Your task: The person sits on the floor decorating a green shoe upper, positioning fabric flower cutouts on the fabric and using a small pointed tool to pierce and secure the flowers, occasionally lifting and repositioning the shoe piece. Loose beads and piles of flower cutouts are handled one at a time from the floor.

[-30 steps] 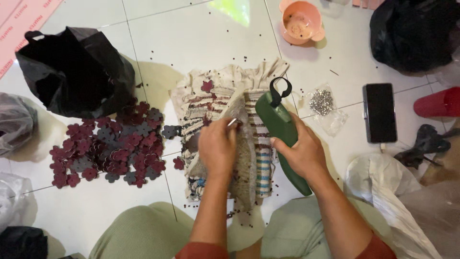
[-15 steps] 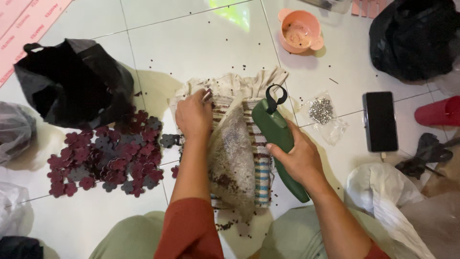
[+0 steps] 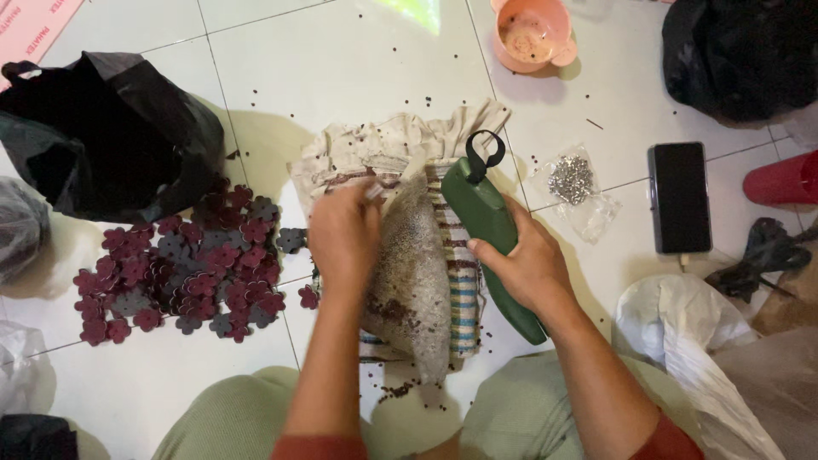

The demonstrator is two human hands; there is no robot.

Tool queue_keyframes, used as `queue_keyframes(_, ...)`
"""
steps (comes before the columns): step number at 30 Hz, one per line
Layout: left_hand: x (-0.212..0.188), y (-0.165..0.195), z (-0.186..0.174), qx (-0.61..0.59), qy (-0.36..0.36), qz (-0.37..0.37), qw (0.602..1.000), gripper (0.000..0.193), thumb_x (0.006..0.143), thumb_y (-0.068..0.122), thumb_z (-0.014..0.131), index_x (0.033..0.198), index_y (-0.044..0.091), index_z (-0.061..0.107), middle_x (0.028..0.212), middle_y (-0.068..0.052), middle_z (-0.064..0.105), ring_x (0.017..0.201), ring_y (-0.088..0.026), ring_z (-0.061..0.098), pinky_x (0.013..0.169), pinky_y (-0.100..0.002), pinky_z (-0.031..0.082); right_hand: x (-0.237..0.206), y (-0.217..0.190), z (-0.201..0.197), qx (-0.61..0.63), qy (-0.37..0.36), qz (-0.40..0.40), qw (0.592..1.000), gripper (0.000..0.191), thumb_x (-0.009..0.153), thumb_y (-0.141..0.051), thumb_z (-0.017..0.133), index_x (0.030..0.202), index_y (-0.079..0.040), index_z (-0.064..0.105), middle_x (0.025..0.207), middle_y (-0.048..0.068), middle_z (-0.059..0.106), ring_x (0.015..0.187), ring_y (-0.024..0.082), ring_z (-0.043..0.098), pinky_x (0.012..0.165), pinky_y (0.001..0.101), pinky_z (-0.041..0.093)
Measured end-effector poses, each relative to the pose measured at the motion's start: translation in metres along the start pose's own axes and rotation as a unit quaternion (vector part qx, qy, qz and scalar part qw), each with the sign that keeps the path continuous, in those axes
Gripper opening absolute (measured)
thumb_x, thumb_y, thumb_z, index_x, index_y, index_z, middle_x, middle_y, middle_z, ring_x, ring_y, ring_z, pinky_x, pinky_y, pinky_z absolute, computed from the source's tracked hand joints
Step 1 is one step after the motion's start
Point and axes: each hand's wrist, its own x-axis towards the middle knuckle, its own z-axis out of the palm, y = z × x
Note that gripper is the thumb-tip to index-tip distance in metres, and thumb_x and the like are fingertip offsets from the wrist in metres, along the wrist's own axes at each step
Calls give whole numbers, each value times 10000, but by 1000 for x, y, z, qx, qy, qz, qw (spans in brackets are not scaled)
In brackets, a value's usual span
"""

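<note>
While the right hand [image 3: 530, 266] stays wrapped around the green handheld tool [image 3: 490, 230], we see that the left hand [image 3: 342, 237] has come back down from the top edge of the striped cloth [image 3: 464, 281], where it was half a second ago, to the cloth's middle. It now rests against a clear plastic bag [image 3: 413, 277] speckled with small dark beads, and its fingertips pinch something small and pale, too blurred for us to name. We judge that the reach toward the far edge of the cloth is over and the work has returned to the bag, which lies lengthwise on the cloth, just beside the tool and touching both hands.

The tool itself has scarcely moved: it lies slanted along the cloth's right edge, its black loop pointing away from us.

To the left, on the white tiled floor [image 3: 341, 68], a heap of maroon and grey flower-shaped pieces [image 3: 192, 273] sits beside an open black plastic bag [image 3: 102, 136]. A small clear packet of silvery bits [image 3: 573, 181], a dark phone [image 3: 679, 196] and a pink bowl [image 3: 530, 34] lie to the right and beyond.

The tool's lower end is hidden under the right palm, the left fingers cover what they hold, and the bag's mouth cannot be made out.
</note>
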Motion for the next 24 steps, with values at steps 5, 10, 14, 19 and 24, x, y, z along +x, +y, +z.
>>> queue_keyframes(5,-48,28,-12,-20,-16,67,997,224,810,107,756,1032,140,764,910,-78,731,843,-295,642,777,-427,517,-2,2,2,-6,-7,23,1000,871,744,-432,773,1497,-116,470,1277,186,667,1176,323,654,986,406,493)
queue_keyframes(10,-61,32,-17,-37,-97,-96,990,210,877,243,781,1061,142,766,866,-86,727,792,-278,631,732,-411,501,-3,6,2,2,2,-7,1000,868,752,-430,782,1494,-102,474,1282,199,661,1183,332,646,990,410,486)
queue_keyframes(14,-58,15,-10,-293,-88,-228,924,263,990,211,661,1217,82,694,1020,-53,723,945,-149,643,866,-306,510,-2,7,2,16,-4,13,1000,860,748,-434,776,1488,-110,483,1259,190,678,1163,316,665,983,400,499)
queue_keyframes(19,-56,-2,20,-592,-49,-210,777,276,1060,99,546,1323,22,587,1147,-61,698,1079,-130,658,988,-285,537,0,6,3,21,-8,9,1000,867,746,-434,782,1487,-104,476,1260,185,680,1162,308,669,984,396,499)
queue_keyframes(24,-63,-1,47,-611,-33,-187,769,210,1072,70,556,1275,16,563,1162,-77,693,1078,-149,662,964,-318,552,-1,6,2,29,-13,21,999,855,743,-411,778,1492,-123,483,1262,175,683,1167,304,664,979,398,497)
